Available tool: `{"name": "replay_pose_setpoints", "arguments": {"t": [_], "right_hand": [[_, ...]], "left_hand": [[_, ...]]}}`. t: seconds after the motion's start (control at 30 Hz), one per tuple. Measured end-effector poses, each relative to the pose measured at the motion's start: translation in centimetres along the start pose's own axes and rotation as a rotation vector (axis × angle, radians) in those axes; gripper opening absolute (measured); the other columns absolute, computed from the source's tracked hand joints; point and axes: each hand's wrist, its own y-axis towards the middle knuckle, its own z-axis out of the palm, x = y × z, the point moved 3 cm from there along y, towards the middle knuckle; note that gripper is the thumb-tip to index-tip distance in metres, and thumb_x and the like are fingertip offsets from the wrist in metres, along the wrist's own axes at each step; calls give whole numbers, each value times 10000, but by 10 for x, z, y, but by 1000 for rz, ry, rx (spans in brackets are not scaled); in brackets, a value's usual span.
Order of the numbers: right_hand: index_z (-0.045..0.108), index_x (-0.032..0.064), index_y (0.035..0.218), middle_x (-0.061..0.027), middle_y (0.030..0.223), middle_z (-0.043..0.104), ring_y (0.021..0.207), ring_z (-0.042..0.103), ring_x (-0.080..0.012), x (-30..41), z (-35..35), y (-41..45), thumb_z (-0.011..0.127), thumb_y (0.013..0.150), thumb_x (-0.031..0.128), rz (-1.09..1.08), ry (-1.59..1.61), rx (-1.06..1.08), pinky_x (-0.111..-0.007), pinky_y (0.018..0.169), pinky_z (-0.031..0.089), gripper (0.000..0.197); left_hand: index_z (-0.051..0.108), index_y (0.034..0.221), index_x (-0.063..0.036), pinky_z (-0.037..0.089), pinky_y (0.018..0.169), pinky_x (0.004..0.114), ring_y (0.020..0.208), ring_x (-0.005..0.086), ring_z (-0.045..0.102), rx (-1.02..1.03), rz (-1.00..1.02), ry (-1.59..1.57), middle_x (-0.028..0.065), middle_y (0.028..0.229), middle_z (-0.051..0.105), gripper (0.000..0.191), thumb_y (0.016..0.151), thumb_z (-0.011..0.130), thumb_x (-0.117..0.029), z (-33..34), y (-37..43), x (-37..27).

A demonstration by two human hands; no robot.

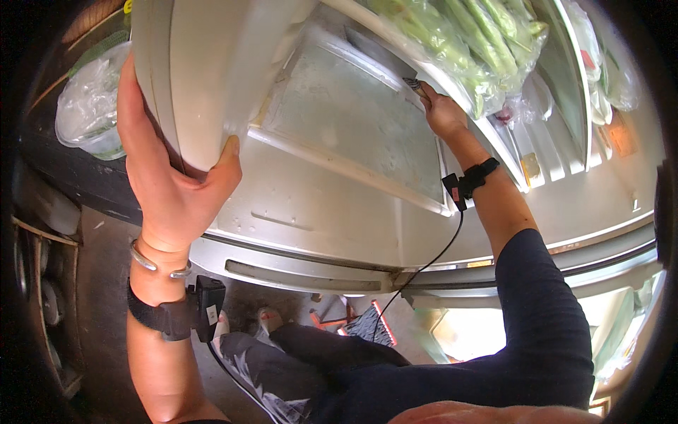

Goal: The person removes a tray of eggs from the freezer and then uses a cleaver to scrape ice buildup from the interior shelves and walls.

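My left hand [177, 175] grips the rounded edge of a large cream plastic part [204, 85], thumb on one side and fingers on the other; whether this is a drawer or a panel I cannot tell. Inside the refrigerator, my right hand [445, 114] is closed around the handle of a flat grey metal blade [381, 50], which looks like a cleaver. The blade lies along the far edge of a glass shelf [349, 116] with a white frame. The glass looks cloudy or frosted. A black wrist strap with a small box and cable is on each arm.
Bagged green vegetables [482, 47] rest on a shelf close beyond my right hand. More bags [598, 69] lie at the right. A clear plastic container [95, 106] stands left of my left hand. The refrigerator's lower edge [307, 270] crosses before my legs; a broom head [368, 323] is on the floor.
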Motion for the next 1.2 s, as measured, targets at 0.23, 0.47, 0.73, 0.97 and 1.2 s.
{"name": "replay_pose_setpoints", "arguments": {"t": [0.23,0.47,0.73,0.97,1.2], "right_hand": [[428,215,1230,-164,963,600,917,555,-348,29,-21,-36,421,868,365,357,195,303,-431,772,438,392],[495,64,1044,-13,635,457,461,408,-83,86,-87,-97,486,852,204,1036,1534,488,-234,398,355,237],[477,13,888,-25,595,450,440,424,-100,102,-178,-216,502,841,196,1096,1839,536,-250,385,355,191],[516,3,854,-3,521,437,409,431,-89,124,-249,-311,551,817,248,1045,1769,676,-230,374,340,250],[526,-11,908,17,552,458,412,417,-55,165,-280,-344,575,792,137,1244,1799,458,-202,374,323,195]], "left_hand": [[137,1310,41,259,975,334,1156,260,338,85,-87,65,190,1269,297,885,590,648,-13,-4,4,-12],[-19,1318,89,132,1038,382,1265,315,154,282,-312,134,274,1364,91,881,761,638,-96,-16,2,-28],[209,1329,-20,211,1021,405,1275,296,222,517,-274,180,169,1400,179,599,823,522,-93,-49,-9,-99],[454,1161,-2,219,1015,399,1261,308,258,924,-500,-3,172,1372,261,370,820,522,-126,-35,-41,-114],[458,1142,12,209,1016,395,1263,304,257,1056,-270,-62,170,1378,251,354,810,519,-98,14,-30,-135]]}}
